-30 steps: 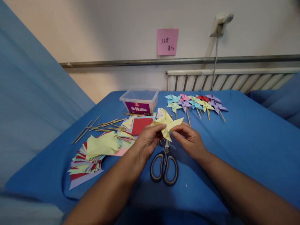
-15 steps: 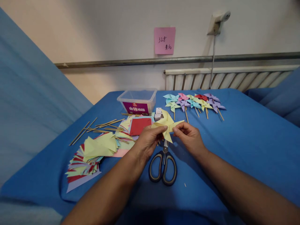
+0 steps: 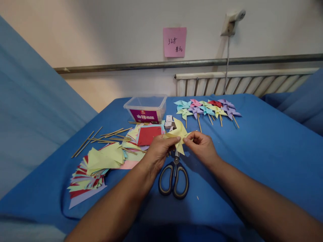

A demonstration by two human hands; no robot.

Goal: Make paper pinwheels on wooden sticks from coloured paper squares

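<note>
A pale yellow paper pinwheel (image 3: 179,131) is held up over the table between both hands. My left hand (image 3: 161,148) grips it from the left, with the thumb pressed near its centre. From the right, my right hand (image 3: 200,144) pinches one of its blades between thumb and fingers. Dark-handled scissors (image 3: 174,178) lie just below the pinwheel, their blades partly hidden behind it. A small white box (image 3: 169,121) stands right behind the pinwheel. Whether a stick is attached to the pinwheel I cannot tell.
Finished pinwheels (image 3: 208,109) on sticks lie at the back right. Left of my hands are fanned cut papers (image 3: 106,158), a red paper square (image 3: 149,135) and loose thin sticks (image 3: 83,144). A clear plastic tub (image 3: 146,111) stands behind them on the blue-covered table (image 3: 252,151).
My right hand has moved slightly left along the pinwheel's blade, closer to its centre and to my left thumb. The whole view has shifted a little.
</note>
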